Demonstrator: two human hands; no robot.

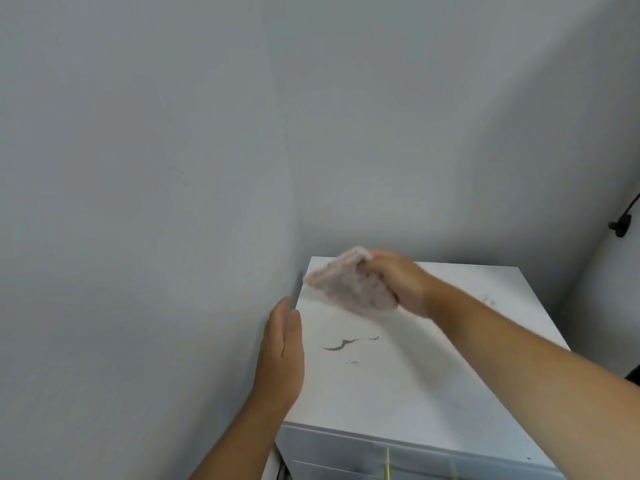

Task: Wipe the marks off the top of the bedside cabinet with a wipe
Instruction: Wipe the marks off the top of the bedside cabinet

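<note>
The white bedside cabinet (pixel 408 386) stands in a room corner, its top facing me. Dark grey marks (pixel 341 344) streak the middle-left of the top, and a fainter mark (pixel 489 301) sits near the right edge. My right hand (pixel 398 282) is shut on a crumpled pale pink wipe (pixel 349 282) at the far left part of the top; the wipe is blurred. My left hand (pixel 282 355) lies flat with straight fingers against the cabinet's left edge, holding nothing.
Grey-white walls close in on the left and behind the cabinet. A black cable with a plug (pixel 623 226) hangs at the far right. A brass-coloured handle (pixel 388 469) shows on the cabinet's front below.
</note>
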